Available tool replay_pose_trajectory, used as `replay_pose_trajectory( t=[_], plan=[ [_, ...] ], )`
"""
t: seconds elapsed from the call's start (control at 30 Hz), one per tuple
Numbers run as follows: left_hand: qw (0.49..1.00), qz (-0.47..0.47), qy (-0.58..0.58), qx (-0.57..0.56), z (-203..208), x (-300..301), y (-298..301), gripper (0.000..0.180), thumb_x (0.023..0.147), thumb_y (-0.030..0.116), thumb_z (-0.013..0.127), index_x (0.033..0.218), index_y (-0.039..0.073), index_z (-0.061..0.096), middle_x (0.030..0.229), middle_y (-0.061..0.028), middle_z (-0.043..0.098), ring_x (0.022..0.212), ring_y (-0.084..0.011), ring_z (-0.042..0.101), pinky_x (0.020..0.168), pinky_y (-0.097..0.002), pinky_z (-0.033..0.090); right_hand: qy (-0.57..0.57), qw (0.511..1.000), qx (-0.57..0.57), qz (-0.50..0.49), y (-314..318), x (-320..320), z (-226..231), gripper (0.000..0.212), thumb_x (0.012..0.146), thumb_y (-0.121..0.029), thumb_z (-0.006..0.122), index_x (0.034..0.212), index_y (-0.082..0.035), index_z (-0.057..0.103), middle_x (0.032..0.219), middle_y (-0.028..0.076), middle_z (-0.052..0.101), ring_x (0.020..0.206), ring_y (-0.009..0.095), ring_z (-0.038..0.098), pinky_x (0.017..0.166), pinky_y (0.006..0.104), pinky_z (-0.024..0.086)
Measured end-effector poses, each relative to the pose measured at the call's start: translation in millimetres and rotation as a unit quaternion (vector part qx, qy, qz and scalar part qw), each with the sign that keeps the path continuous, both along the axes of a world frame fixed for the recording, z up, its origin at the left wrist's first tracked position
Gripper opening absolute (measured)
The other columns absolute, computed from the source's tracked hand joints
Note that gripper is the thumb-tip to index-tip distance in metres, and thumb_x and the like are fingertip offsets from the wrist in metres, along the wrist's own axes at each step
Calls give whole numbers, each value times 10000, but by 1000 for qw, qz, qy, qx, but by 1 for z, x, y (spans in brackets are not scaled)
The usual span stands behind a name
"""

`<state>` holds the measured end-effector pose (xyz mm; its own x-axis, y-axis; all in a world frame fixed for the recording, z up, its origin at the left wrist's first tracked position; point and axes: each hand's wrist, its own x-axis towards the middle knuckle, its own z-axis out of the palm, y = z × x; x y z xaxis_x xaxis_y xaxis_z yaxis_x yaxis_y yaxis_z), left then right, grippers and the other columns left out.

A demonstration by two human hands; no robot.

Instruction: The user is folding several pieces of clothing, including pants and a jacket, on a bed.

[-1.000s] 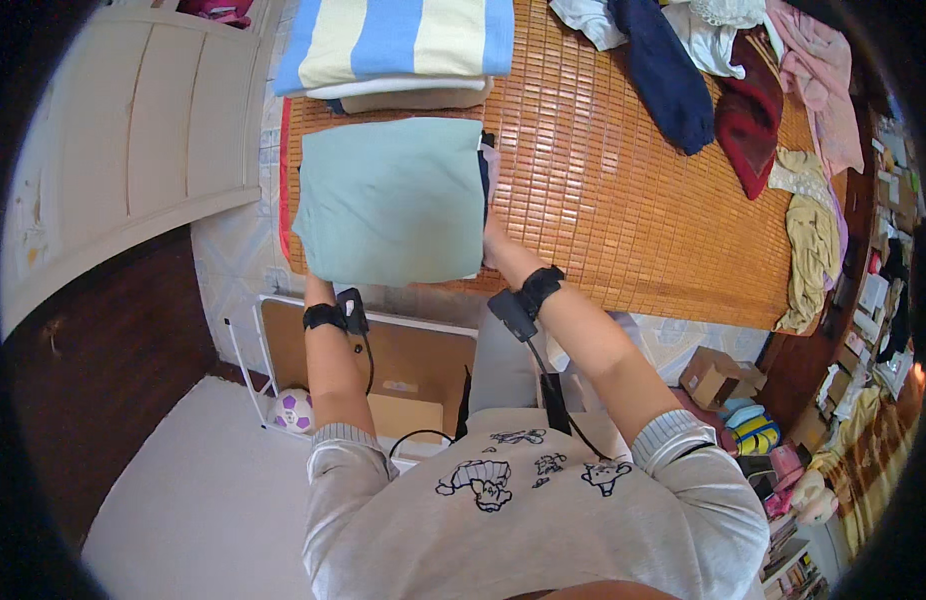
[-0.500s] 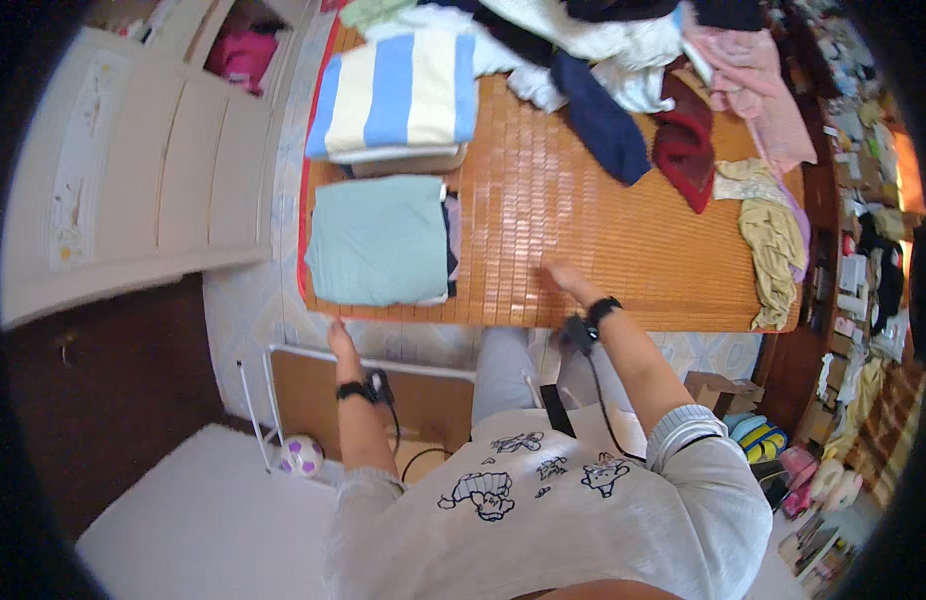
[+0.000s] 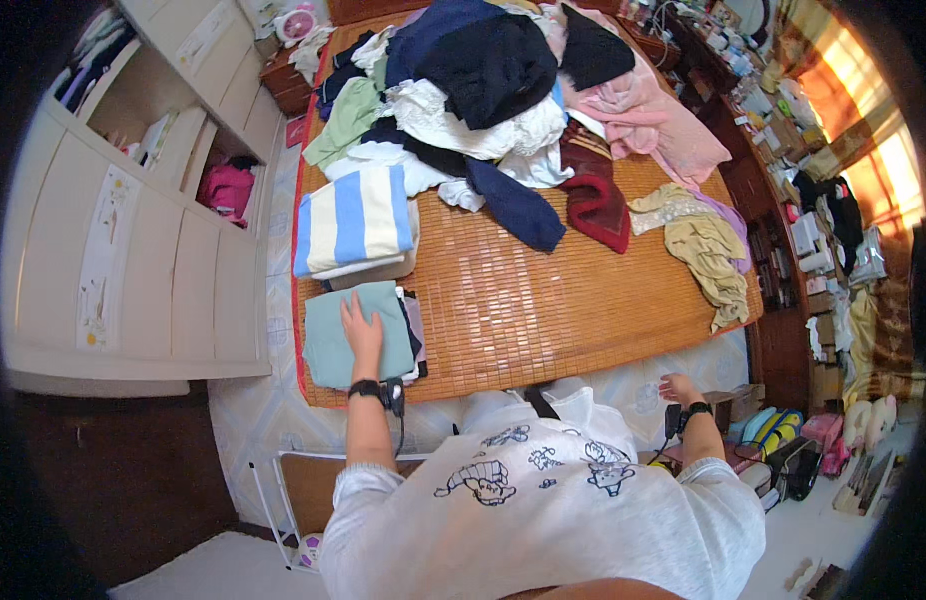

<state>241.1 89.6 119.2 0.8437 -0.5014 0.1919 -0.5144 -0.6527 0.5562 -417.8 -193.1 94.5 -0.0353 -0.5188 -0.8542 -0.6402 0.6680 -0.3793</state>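
My left hand [image 3: 362, 328] lies flat with fingers spread on a folded pale green garment [image 3: 328, 345], the top of a folded stack at the near left corner of the bed. Dark and light folded edges show along the stack's right side. Behind it sits a second folded stack topped by a blue, white and cream striped cloth [image 3: 355, 222]. Off the bed's near edge, at the right, my right hand [image 3: 678, 388] hangs in the air, holding nothing, its fingers loosely apart.
A heap of loose clothes [image 3: 473, 75] covers the far part of the bamboo-matted bed [image 3: 523, 320]. A maroon garment [image 3: 595, 205] and a yellow one [image 3: 703, 255] lie toward the right. Cream cabinets [image 3: 143, 250] line the left; bags [image 3: 778, 435] stand at the right.
My left hand has moved from beside the bed's edge onto the pale green garment. The right hand has drawn back off the mat and to the right. The view has tilted toward the bed's far end.
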Motion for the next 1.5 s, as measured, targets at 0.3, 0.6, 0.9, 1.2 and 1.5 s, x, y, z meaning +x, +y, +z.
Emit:
replay_pose_trajectory(
  t=[0.3, 0.6, 0.9, 1.2, 1.5],
  plan=[
    [985, 22, 123, 122, -30, 24, -18, 703, 691, 245, 575, 1308, 46, 301, 1344, -245, 254, 1245, -385, 227, 1024, -430, 204, -88, 990, 63, -90, 69, -91, -52, 345, 840, -241, 435, 1096, -15, 483, 872, 142, 585, 656, 239, 581, 600, 353, 496],
    [987, 78, 113, 80, -63, -65, 47, 401, 692, 182, 576, 996, -79, 549, 1037, -260, 533, 1000, -371, 488, 861, -421, 379, -105, 992, 57, -44, 27, -86, -71, 359, 829, -248, 450, 1083, 2, 496, 864, 140, 596, 689, 229, 593, 614, 329, 488],
    [739, 67, 651, 162, -100, -163, 109, 268, 810, 173, 501, 1024, 19, 544, 799, -87, 616, 697, -197, 585, 611, -307, 459, -105, 993, 55, -7, -67, -45, -49, 271, 818, -289, 515, 968, -67, 552, 796, 55, 579, 671, 154, 570, 616, 302, 485],
    [779, 71, 598, 175, -41, -249, 59, 221, 825, 273, 506, 961, 105, 549, 803, -43, 595, 732, -142, 556, 625, -295, 443, -93, 986, 115, 73, -115, -64, -98, 225, 810, -283, 532, 884, -72, 550, 706, 44, 571, 571, 148, 557, 506, 284, 465],
    [821, 109, 546, 130, -24, -351, 44, 237, 857, 265, 509, 953, 58, 571, 777, -29, 579, 679, -140, 530, 590, -284, 445, -109, 937, 99, 318, -197, 32, -157, 208, 814, -208, 500, 712, -41, 571, 646, 69, 578, 470, 145, 508, 419, 286, 410]
  ],
)
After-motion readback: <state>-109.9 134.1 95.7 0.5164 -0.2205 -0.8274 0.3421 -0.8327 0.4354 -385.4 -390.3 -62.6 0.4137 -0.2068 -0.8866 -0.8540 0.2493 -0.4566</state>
